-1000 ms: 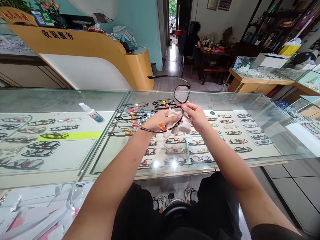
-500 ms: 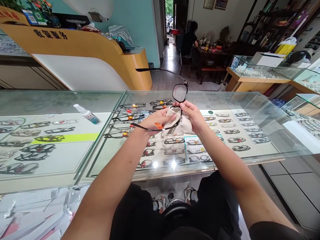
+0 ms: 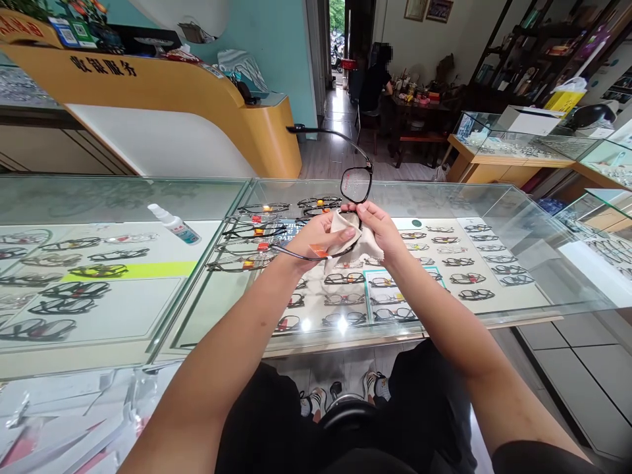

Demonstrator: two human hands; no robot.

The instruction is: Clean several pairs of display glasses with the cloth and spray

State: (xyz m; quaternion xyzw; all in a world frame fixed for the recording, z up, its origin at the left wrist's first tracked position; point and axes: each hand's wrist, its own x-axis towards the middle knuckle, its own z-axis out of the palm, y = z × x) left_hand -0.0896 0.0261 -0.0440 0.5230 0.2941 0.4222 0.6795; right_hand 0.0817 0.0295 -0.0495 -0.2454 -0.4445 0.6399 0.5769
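The glass worktop (image 3: 567,289) spread across the view, with rows of spectacle frames (image 3: 345,279) displayed beneath its surface. Both bare forearms (image 3: 247,322) reached in over its front edge and converged above the middle of its right-hand section, elbows bent and wide apart. The left hand (image 3: 316,240) was closed, thumb laid flat over the fingers, pinching a lens cloth around the lower lens. The right hand (image 3: 382,232) was closed too, thumb and forefinger gripping the eyeglasses (image 3: 356,185) near the bridge, the other fingers curled in. The eyeglasses were held clear of the worktop with one lens above the other; both temples were unfolded toward its left side, the lower one crossing the left wrist. On its left-hand section, toward the back edge and just beside the seam, was a white spray bottle (image 3: 175,225). The beige lens cloth (image 3: 369,247) bunched between the hands, a corner hanging down. An orange tag (image 3: 317,251) hung on the lower temple.
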